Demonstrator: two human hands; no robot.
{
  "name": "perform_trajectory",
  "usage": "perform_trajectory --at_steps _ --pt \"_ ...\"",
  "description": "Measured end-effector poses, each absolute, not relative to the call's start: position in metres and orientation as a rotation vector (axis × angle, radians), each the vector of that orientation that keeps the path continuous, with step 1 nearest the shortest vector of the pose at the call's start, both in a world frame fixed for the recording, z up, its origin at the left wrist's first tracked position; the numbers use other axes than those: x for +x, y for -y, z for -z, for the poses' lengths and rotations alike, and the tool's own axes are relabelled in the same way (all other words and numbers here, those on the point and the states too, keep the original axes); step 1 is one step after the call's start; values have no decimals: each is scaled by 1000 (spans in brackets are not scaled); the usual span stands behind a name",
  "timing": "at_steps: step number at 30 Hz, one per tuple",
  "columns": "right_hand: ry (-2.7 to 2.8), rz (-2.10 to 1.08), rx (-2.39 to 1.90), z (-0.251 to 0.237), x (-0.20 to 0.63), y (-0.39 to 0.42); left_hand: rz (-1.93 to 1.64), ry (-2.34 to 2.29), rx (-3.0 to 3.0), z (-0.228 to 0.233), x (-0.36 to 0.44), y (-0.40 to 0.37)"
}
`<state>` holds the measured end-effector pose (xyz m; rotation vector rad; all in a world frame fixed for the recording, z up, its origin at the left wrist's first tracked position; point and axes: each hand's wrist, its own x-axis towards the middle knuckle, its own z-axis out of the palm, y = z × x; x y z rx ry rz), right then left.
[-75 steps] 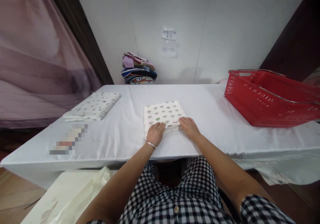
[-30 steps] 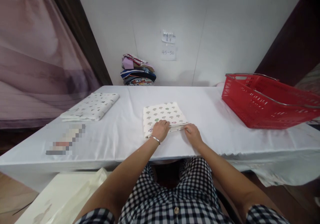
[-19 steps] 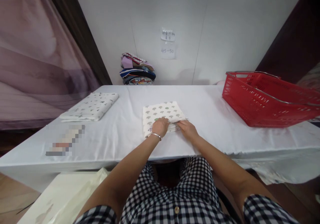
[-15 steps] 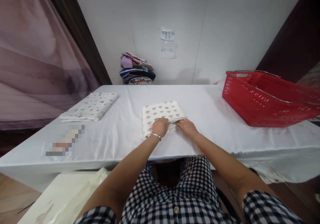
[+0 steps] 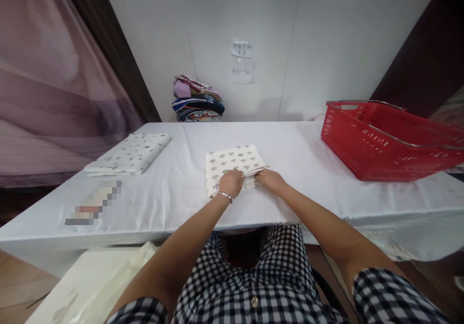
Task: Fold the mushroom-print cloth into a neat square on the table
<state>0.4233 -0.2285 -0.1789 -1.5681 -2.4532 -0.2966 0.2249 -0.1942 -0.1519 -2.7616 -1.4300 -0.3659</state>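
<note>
A folded white cloth (image 5: pixel 232 158) with grey mushroom-like prints and a few green ones lies on the table in front of me. My left hand (image 5: pixel 231 184), a bracelet at its wrist, has its fingers closed at the cloth's near edge, over the upper layers. At the near right corner, my right hand (image 5: pixel 271 181) pinches the layered edge, which stands slightly raised. The thumbs and the undersides of the layers are mostly hidden.
Another folded printed cloth (image 5: pixel 132 154) lies on the left of the white-covered table (image 5: pixel 188 208), behind a pixelated patch (image 5: pixel 92 203). A red basket (image 5: pixel 384 155) stands at the right. Several folded fabrics (image 5: pixel 198 99) are stacked by the wall, left of paper signs (image 5: pixel 242 72).
Both hands stay at the cloth's near edge with almost no movement. The whole view has shifted very slightly.
</note>
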Motion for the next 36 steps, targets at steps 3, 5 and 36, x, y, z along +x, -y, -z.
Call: perform_trajectory --at_steps 3,5,36 --pt "2475 337 -1570 180 423 223 354 1437 -2757 151 225 194" --pt "2503 373 -1569 180 420 219 345 1433 -2757 150 226 194" --pt "2221 626 -1415 205 416 259 318 1029 -2835 160 247 199"
